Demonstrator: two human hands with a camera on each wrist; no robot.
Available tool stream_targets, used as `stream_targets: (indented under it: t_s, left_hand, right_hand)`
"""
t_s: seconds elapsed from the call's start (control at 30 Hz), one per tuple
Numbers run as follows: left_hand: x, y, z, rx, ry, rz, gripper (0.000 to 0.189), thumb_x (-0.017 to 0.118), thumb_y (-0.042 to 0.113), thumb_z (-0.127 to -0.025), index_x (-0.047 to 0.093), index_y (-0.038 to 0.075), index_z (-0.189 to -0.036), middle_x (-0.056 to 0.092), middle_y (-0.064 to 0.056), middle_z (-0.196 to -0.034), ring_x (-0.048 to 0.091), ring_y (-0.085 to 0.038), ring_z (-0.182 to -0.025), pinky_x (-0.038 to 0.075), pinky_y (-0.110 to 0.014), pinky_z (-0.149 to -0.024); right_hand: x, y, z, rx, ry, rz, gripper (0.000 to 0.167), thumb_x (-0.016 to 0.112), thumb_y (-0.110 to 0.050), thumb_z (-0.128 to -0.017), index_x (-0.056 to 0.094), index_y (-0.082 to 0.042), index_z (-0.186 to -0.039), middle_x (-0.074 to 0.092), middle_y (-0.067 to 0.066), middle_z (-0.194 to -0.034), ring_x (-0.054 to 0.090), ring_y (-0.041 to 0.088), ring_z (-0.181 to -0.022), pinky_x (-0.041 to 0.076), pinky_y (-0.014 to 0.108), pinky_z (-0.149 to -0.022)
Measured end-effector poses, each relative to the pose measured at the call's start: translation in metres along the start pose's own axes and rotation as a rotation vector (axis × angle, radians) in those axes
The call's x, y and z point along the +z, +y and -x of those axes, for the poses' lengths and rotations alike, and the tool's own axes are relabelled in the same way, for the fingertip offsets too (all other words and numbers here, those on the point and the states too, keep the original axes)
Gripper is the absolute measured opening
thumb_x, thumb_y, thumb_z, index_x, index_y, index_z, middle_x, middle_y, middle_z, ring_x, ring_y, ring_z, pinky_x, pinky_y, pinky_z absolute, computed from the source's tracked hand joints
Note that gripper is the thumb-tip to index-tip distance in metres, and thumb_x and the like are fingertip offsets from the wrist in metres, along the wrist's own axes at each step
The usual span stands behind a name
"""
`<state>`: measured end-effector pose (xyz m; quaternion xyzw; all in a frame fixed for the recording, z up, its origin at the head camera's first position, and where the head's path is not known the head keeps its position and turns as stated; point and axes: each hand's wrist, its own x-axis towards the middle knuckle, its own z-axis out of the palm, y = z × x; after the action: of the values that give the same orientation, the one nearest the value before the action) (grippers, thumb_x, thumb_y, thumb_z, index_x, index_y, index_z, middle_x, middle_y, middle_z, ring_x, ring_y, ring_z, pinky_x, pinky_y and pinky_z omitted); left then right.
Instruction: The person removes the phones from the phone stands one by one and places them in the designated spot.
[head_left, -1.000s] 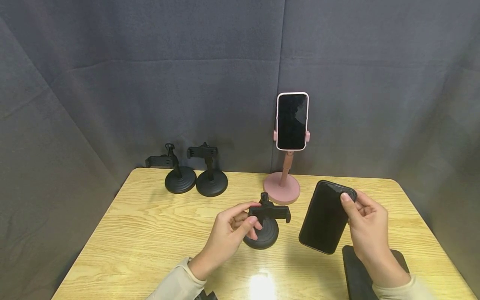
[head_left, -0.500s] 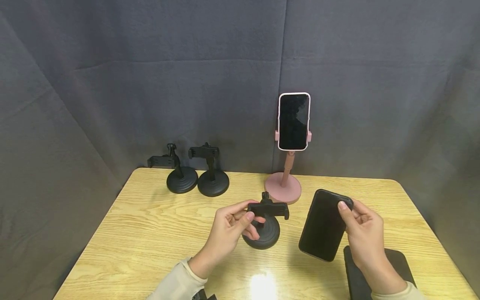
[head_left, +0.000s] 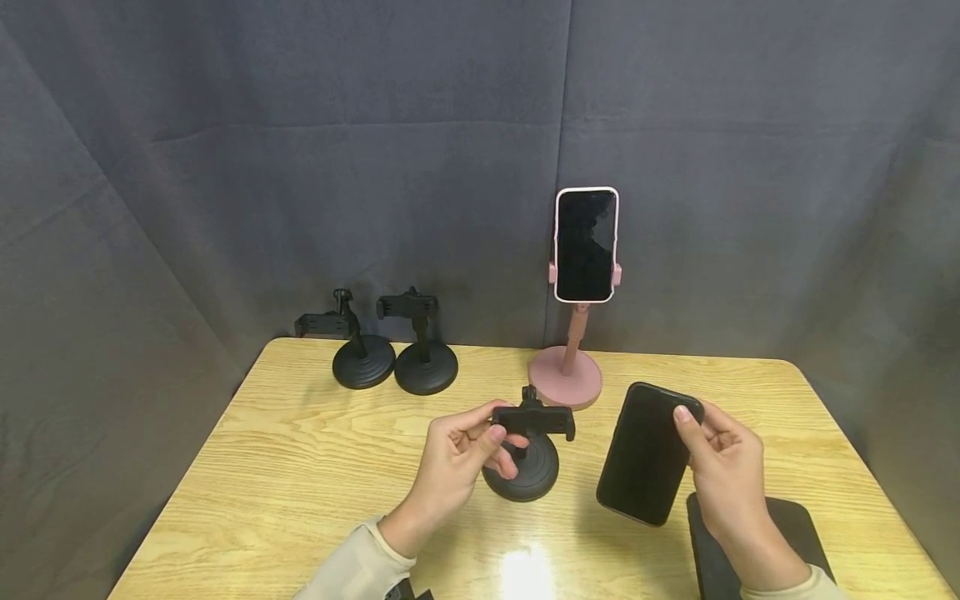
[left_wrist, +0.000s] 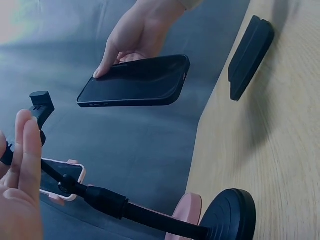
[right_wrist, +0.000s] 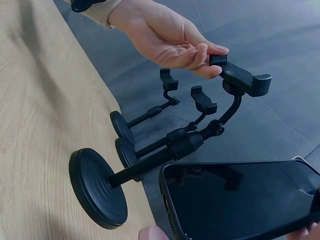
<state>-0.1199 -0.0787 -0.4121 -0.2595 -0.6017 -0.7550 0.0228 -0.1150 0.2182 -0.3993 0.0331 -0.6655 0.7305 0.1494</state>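
My left hand [head_left: 447,462] pinches the left end of the clamp on a black phone stand [head_left: 536,421], thumb in front. That stand's round base [right_wrist: 97,190] rests on the table, and the clamp holds no phone. To its right, my right hand [head_left: 727,471] grips a black smartphone [head_left: 648,458] by its upper right corner, thumb on the screen. The smartphone is tilted, dark screen toward the head camera, and apart from the clamp. In the left wrist view the smartphone [left_wrist: 135,82] hangs in the air beyond the stand's arm.
Two more black phone stands [head_left: 363,364] [head_left: 426,369] stand at the back left, their clamps without phones. Behind the near stand, a pink stand [head_left: 566,379] carries a phone in a pale pink case [head_left: 585,242]. A flat black item [head_left: 723,554] lies under my right forearm.
The right hand has lowered the smartphone a little and drawn slightly left. The clamp in the left hand has shifted marginally left; the other stands have stayed put.
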Motion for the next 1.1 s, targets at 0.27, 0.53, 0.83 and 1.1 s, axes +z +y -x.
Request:
stream_targets:
  t_s: [0.27,0.53,0.83,1.1]
  left_hand:
    - [-0.004,0.000,-0.002,0.033,0.018,0.007,0.046,0.056,0.017,-0.104,0.053,-0.020,-0.131,0.060,-0.050,-0.094,0.073,-0.002,-0.069,0.064,-0.027,-0.069]
    - [-0.009,0.006,-0.009,0.078,0.031,-0.013,0.047,0.056,0.017,-0.105,0.052,-0.021,-0.131,0.073,-0.030,-0.091,0.073,-0.003,-0.070,0.064,-0.029,-0.068]
    - [-0.016,0.013,-0.022,0.102,0.051,-0.030,0.044,0.057,0.017,-0.104,0.053,-0.018,-0.131,0.078,-0.005,-0.092,0.074,-0.005,-0.070,0.064,-0.029,-0.070]
    - [-0.021,0.016,-0.034,0.125,0.060,-0.081,0.042,0.053,0.015,-0.106,0.054,-0.016,-0.134,0.063,-0.046,-0.095,0.073,-0.003,-0.071,0.064,-0.030,-0.073]
  right_hand:
    - [0.000,0.000,0.000,-0.011,0.003,-0.018,0.020,0.057,-0.004,-0.102,0.072,-0.016,-0.108,0.079,-0.009,-0.099,0.075,0.004,-0.093,0.060,0.016,-0.080]
    - [0.002,-0.001,0.000,-0.012,0.005,-0.027,0.020,0.058,-0.004,-0.102,0.072,-0.016,-0.108,0.079,-0.009,-0.099,0.075,0.004,-0.093,0.060,0.017,-0.079]
    - [0.003,0.000,-0.001,-0.011,0.013,-0.027,0.021,0.058,-0.003,-0.101,0.072,-0.017,-0.108,0.079,-0.009,-0.099,0.075,0.004,-0.093,0.060,0.017,-0.079]
    - [0.003,0.001,-0.002,-0.014,-0.002,-0.013,0.019,0.057,-0.005,-0.102,0.072,-0.014,-0.108,0.079,-0.009,-0.098,0.075,0.004,-0.092,0.061,0.018,-0.077]
